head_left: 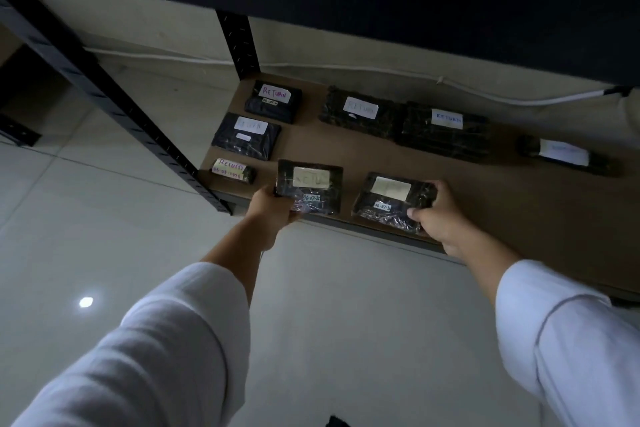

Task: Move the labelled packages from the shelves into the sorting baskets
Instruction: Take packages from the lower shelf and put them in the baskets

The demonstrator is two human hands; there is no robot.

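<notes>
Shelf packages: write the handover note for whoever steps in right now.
Left hand grips the front-left package at the shelf edge.
Right hand grips the front-right package.
Both packages seem to be still on the shelf board.
Six more labelled packages lie behind and beside them, untouched.
No sorting basket in view; nothing visibly delivered.
Left: carry these two to the baskets, then clear the rest.

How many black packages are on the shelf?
8. Back left, below it, small front-left one, two at the back middle, far right, one in the left hand, one in the right hand. More may be hidden off-frame.
</notes>
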